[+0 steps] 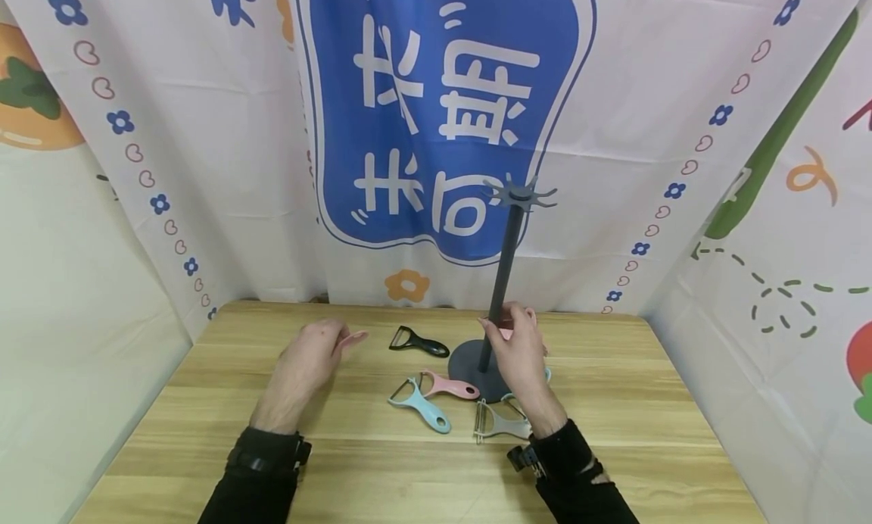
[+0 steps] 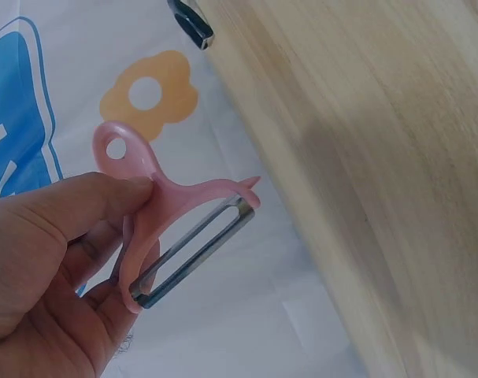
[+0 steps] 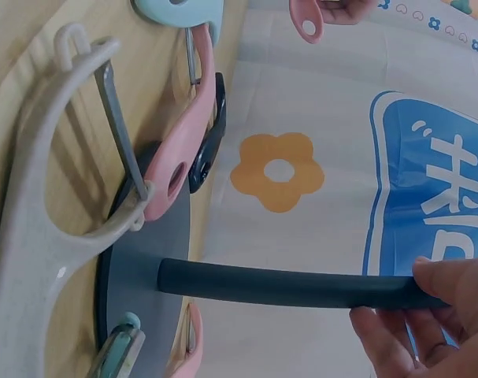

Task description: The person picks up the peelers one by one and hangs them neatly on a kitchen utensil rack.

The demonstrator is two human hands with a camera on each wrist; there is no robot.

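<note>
My left hand [image 1: 309,365] pinches a pink Y-shaped peeler [image 2: 183,193] by its handle, between thumb and fingers, above the left part of the table. Its metal blade faces away from the palm. My right hand [image 1: 521,354] grips the post [image 3: 301,285] of a dark grey stand, thumb on one side and fingers on the other. Curved hooks [image 1: 521,194] ring the stand's top, and nothing hangs on them. Its round base [image 1: 466,363] rests on the table. Behind my right hand, another pink peeler [image 3: 193,346] is partly hidden.
Left of the base lie a black peeler [image 1: 425,345], a pink peeler [image 1: 455,387] and a light blue peeler [image 1: 429,412]. A pale grey peeler [image 1: 507,427] lies in front, near a partly hidden blue one [image 3: 116,350]. A printed cloth [image 1: 259,244] hangs behind the wooden table [image 1: 381,478].
</note>
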